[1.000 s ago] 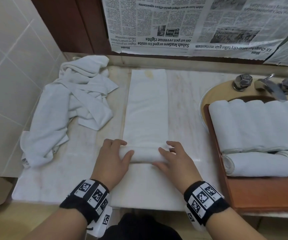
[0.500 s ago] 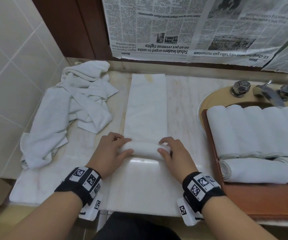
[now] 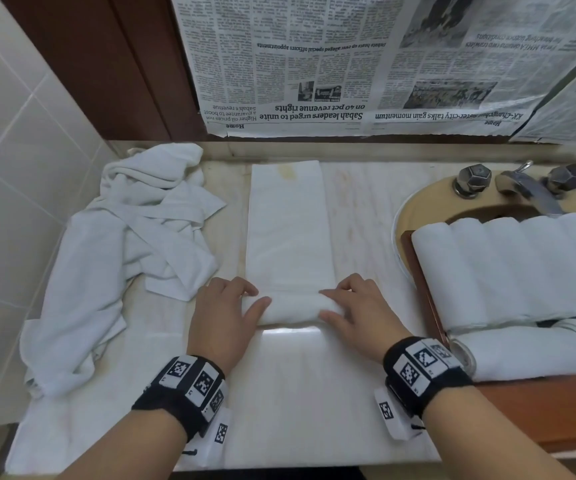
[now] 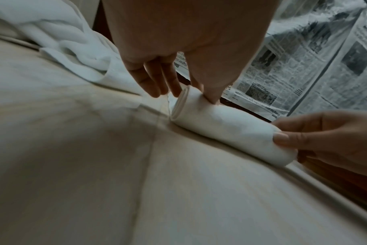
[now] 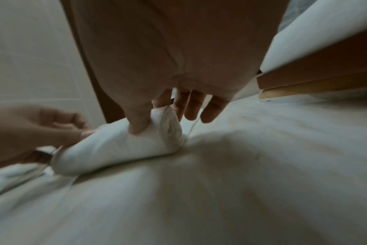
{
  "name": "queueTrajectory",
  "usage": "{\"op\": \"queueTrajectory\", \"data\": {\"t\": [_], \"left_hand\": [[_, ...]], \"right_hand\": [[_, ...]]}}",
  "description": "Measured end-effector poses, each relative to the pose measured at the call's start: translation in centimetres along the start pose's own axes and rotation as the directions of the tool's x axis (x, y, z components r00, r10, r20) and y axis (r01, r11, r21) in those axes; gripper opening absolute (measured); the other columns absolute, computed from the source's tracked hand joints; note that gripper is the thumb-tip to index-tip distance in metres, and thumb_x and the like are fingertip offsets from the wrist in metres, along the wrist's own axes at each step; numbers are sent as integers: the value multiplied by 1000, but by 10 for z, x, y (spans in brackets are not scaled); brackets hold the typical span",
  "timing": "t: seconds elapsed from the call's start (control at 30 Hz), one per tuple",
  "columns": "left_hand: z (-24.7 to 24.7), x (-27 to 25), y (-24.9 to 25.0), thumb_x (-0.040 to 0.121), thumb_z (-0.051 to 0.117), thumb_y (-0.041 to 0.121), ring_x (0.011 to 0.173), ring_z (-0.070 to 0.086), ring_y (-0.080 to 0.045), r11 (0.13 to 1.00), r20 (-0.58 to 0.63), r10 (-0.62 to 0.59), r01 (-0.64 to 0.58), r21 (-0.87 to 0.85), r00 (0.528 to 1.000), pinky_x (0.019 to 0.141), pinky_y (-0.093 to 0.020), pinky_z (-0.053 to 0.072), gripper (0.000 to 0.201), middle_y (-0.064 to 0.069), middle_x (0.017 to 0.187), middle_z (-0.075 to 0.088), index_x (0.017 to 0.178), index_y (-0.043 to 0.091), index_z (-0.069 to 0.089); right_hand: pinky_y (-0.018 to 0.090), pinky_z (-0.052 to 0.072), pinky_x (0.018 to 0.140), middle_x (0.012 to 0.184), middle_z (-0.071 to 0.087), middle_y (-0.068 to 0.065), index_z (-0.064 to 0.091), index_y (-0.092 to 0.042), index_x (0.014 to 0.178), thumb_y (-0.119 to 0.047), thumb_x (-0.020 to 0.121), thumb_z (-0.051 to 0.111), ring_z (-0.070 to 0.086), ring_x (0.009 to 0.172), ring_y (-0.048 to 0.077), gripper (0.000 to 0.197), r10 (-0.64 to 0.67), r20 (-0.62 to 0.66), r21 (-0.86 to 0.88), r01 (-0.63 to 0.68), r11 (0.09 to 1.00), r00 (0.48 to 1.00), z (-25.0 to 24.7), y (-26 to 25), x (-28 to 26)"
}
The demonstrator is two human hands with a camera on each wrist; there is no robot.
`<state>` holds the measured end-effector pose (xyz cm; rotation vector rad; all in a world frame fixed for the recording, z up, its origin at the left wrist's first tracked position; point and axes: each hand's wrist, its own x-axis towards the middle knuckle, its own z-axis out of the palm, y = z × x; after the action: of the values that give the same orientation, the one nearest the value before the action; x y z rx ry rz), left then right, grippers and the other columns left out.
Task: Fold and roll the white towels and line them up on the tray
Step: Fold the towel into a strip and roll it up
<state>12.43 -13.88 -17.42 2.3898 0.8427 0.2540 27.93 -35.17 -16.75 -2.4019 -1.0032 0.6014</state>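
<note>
A white towel lies folded into a long strip (image 3: 290,230) on the marble counter. Its near end is wound into a roll (image 3: 293,310) (image 4: 226,126) (image 5: 119,145). My left hand (image 3: 255,296) (image 4: 191,92) grips the roll's left end, thumb on the near side and fingers behind. At the other end, my right hand (image 3: 328,304) (image 5: 163,119) holds it the same way. The wooden tray (image 3: 428,306) stands to the right, with several rolled towels (image 3: 508,265) in a row and another roll (image 3: 529,351) lying across in front.
A heap of unfolded white towels (image 3: 134,244) lies at the left by the tiled wall. The tray rests over a sink with a tap (image 3: 525,188). Newspaper (image 3: 348,64) covers the wall behind. The counter's front edge is near my wrists.
Both hands have pushed the roll away from me along the strip. The roll has grown thicker and the flat part shorter.
</note>
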Motion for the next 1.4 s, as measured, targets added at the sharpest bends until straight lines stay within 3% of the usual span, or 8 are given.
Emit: {"op": "queueTrajectory", "data": {"t": [0.2,0.33,0.53,0.67,0.83,1.07,1.27,1.4], "left_hand": [[-6,8,-7,87,64,66,113,43,-12,993,116,119,-121,11,986,100,-26,38,52,11,115,54,126,33,68],[-10,17,-13,90,49,70,115,38,-14,995,183,92,-96,14,979,107,-35,40,57,12,121,51,132,36,66],[-6,33,7,96,57,57,118,44,-23,996,155,-87,81,42,984,105,-36,40,48,1,121,59,134,28,65],[-4,41,17,92,66,51,104,42,-18,996,21,-77,76,39,997,91,-29,40,34,2,108,58,120,31,63],[-1,49,20,96,64,46,97,45,-25,992,-56,27,-20,125,998,87,-42,51,25,0,100,56,96,24,76],[-5,52,4,85,41,77,116,48,-28,966,149,88,-121,228,985,94,-45,50,72,2,127,53,138,31,61],[-10,73,-1,87,24,75,122,36,-23,988,263,33,-71,136,964,108,-37,36,76,6,135,46,145,36,55],[-12,91,4,104,43,53,121,38,-25,996,283,-30,4,93,959,108,-38,36,47,1,128,54,142,31,59]], "right_hand": [[29,46,87,106,56,-9,54,-44,116,-37,95,64,56,96,12,24,124,2,265,-120,957,992,-10,-3,10],[24,45,78,102,57,-5,60,-31,107,-34,100,59,57,86,9,8,126,-114,220,-98,971,985,-6,-12,12],[22,35,109,162,24,0,54,-19,144,-43,94,67,45,130,18,57,45,-60,-47,-47,998,997,0,-9,17],[44,46,97,138,47,4,63,-23,134,-46,91,68,47,121,28,49,-81,-73,-253,60,966,994,-16,-7,33],[36,38,101,126,52,-5,53,-30,140,-50,98,56,43,119,18,47,1,108,-165,17,986,994,-34,-4,59],[32,51,83,100,61,5,54,-31,108,-39,96,62,60,88,18,17,157,-8,256,-150,955,988,-36,-10,66],[26,41,107,150,38,-3,65,-18,132,-47,95,64,52,118,13,47,73,-126,27,-70,997,989,-16,-9,65],[37,44,104,145,38,2,59,-18,139,-44,91,70,44,121,19,55,-20,-101,-114,8,993,995,-19,-2,71]]}}
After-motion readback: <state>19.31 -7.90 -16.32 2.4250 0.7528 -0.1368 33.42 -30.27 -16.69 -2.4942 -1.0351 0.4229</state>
